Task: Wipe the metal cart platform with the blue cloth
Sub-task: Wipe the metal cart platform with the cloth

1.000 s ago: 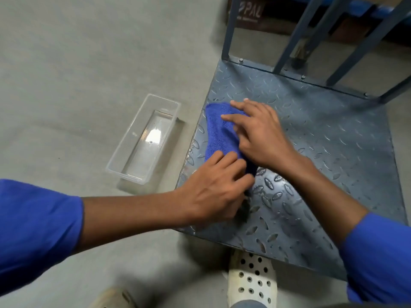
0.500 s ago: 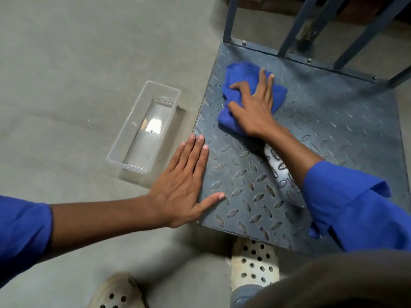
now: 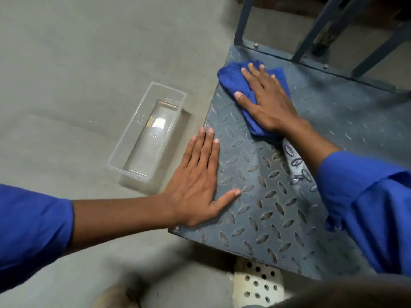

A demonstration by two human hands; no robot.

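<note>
The metal cart platform (image 3: 333,152) is a grey-blue plate with a raised diamond pattern, filling the right half of the view. The blue cloth (image 3: 233,82) lies bunched near the platform's far left corner. My right hand (image 3: 264,97) presses flat on the cloth, fingers spread, covering its middle. My left hand (image 3: 200,178) rests flat and open on the platform's left edge, nearer to me, holding nothing. Both arms wear blue sleeves.
A clear plastic tray (image 3: 148,134) sits on the grey floor just left of the platform. The cart's blue handle bars (image 3: 311,30) rise at the far edge. A white perforated shoe (image 3: 258,285) shows under the platform's near edge.
A second ago both hands were on the cloth. My left hand came off and lies flat on the platform's edge. My right hand pushed the cloth to the far left corner.
</note>
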